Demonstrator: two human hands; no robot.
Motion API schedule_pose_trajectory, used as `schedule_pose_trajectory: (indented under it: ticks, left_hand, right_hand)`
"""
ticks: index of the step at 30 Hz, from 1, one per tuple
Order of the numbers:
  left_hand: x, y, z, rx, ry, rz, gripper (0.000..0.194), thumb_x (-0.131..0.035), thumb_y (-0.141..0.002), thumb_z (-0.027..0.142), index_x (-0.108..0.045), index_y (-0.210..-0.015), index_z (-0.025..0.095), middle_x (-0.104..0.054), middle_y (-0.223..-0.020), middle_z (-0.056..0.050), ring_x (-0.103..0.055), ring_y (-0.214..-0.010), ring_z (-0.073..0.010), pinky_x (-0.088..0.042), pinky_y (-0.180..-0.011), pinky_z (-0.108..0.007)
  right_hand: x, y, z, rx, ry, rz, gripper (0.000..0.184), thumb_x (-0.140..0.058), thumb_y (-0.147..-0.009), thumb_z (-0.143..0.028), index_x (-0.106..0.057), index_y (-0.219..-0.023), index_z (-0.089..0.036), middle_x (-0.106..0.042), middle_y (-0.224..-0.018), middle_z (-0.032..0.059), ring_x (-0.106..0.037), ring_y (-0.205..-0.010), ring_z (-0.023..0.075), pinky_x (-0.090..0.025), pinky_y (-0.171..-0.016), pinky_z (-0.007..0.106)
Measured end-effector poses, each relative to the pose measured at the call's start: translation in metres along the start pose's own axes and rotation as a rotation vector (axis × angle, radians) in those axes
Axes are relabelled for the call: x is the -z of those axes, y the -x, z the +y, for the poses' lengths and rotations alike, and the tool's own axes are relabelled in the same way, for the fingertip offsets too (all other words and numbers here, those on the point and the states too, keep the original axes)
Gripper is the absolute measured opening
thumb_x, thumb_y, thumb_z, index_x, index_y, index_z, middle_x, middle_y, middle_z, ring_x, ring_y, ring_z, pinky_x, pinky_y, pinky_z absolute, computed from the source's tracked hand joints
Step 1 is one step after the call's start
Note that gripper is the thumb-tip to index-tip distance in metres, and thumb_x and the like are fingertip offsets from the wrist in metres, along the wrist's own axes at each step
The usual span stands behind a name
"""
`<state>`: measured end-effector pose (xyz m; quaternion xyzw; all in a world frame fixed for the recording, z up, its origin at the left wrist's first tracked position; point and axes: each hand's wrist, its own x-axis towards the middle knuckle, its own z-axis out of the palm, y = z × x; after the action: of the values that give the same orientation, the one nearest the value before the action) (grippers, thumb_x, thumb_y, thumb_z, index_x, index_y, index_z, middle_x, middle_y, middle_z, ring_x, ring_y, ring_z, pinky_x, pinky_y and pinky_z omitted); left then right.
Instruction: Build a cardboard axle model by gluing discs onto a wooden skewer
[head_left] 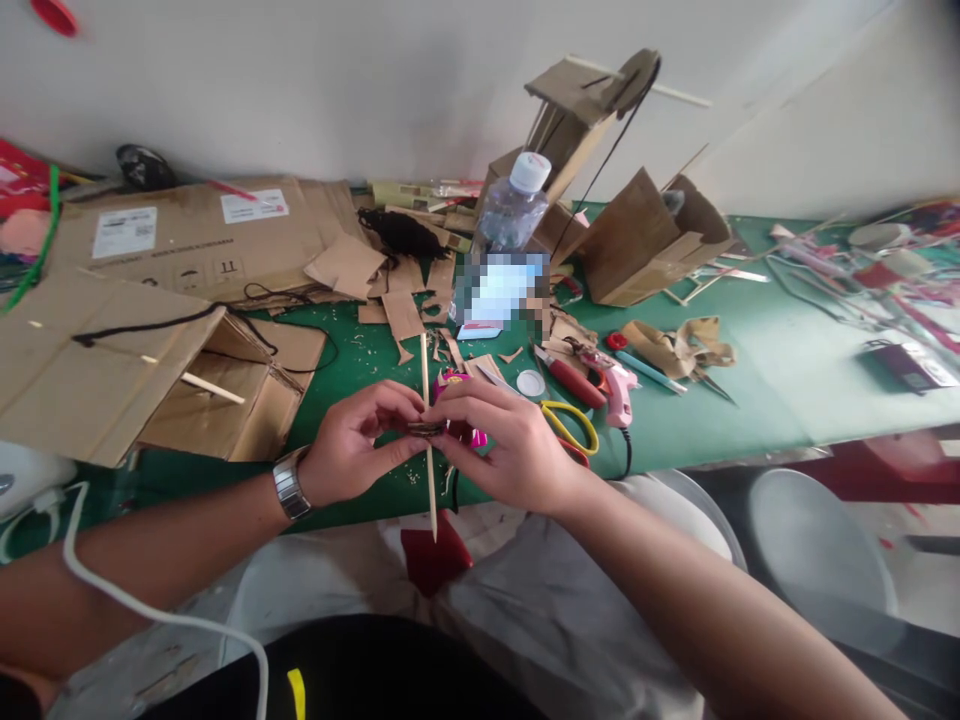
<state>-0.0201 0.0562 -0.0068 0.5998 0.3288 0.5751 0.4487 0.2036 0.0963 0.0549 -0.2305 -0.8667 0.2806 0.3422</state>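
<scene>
Two hands meet over the near edge of the bench, the left hand at nine o'clock and the right hand at three, each grip pinching a small flat brown piece. To my eye, uneven pressure from either side could bend that piece or knock the thin wooden stick askew. The piece sits between both sets of fingertips; the stick crosses it from twelve to six o'clock, pointed end at six. Whether it pierces the piece, I cannot tell.
</scene>
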Motion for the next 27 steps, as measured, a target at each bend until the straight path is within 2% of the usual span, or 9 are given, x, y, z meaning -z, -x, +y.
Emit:
schedule_pose_trajectory:
  ticks: [6, 9, 14, 18, 24, 27]
  left_hand:
    - [0.002, -0.002, -0.002, 0.067, 0.015, 0.0, 0.018, -0.087, -0.095, 0.03, -0.075, -0.103, 0.02, -0.078, -0.103, -0.007, -0.076, -0.097, -0.0185, -0.066, -0.088, -0.03]
    - [0.003, -0.002, -0.003, 0.071, 0.017, 0.006, 0.018, -0.087, -0.096, 0.031, -0.075, -0.104, 0.02, -0.077, -0.102, -0.006, -0.075, -0.095, -0.0168, -0.065, -0.086, -0.027]
    - [0.003, 0.0, -0.004, 0.097, 0.013, 0.014, 0.021, -0.085, -0.098, 0.036, -0.075, -0.107, 0.02, -0.078, -0.104, -0.007, -0.076, -0.094, -0.017, -0.066, -0.084, -0.027]
    - [0.002, 0.001, -0.006, 0.129, 0.04, 0.027, 0.025, -0.086, -0.097, 0.039, -0.075, -0.109, 0.02, -0.079, -0.104, -0.006, -0.076, -0.089, -0.016, -0.066, -0.081, -0.026]
    - [0.003, 0.002, -0.01, 0.236, 0.152, -0.075, 0.028, -0.084, -0.099, 0.037, -0.071, -0.117, 0.02, -0.079, -0.097, -0.005, -0.079, -0.08, -0.0158, -0.067, -0.078, -0.028]
    - [0.003, 0.002, -0.011, 0.247, 0.155, -0.087, 0.029, -0.083, -0.1, 0.038, -0.071, -0.119, 0.021, -0.079, -0.095, -0.004, -0.079, -0.081, -0.0163, -0.067, -0.078, -0.028]
  right_hand:
    - [0.0, 0.001, -0.001, -0.059, 0.042, -0.012, 0.028, -0.072, -0.105, -0.015, -0.071, -0.131, -0.023, -0.082, -0.116, 0.0093, -0.079, -0.098, 0.023, -0.066, -0.086, 0.038]
    - [0.001, 0.001, -0.001, -0.047, 0.027, -0.013, 0.022, -0.073, -0.105, -0.016, -0.074, -0.126, -0.023, -0.081, -0.115, 0.0096, -0.079, -0.104, 0.023, -0.066, -0.089, 0.036]
    - [-0.001, 0.001, -0.001, -0.089, 0.028, 0.004, 0.016, -0.075, -0.105, -0.021, -0.076, -0.122, -0.023, -0.08, -0.111, 0.0086, -0.078, -0.095, 0.0211, -0.066, -0.082, 0.035]
    - [-0.003, 0.003, -0.001, -0.104, 0.045, 0.009, 0.019, -0.077, -0.104, -0.022, -0.076, -0.122, -0.023, -0.08, -0.109, 0.0074, -0.078, -0.091, 0.0206, -0.066, -0.081, 0.035]
    - [-0.002, 0.004, 0.002, -0.087, 0.061, 0.016, 0.019, -0.075, -0.103, -0.02, -0.076, -0.122, -0.023, -0.081, -0.112, 0.0096, -0.079, -0.099, 0.0229, -0.067, -0.086, 0.037]
    - [-0.002, 0.003, 0.002, -0.07, 0.067, 0.017, 0.019, -0.075, -0.103, -0.02, -0.076, -0.122, -0.022, -0.081, -0.111, 0.0096, -0.079, -0.099, 0.0228, -0.067, -0.086, 0.036]
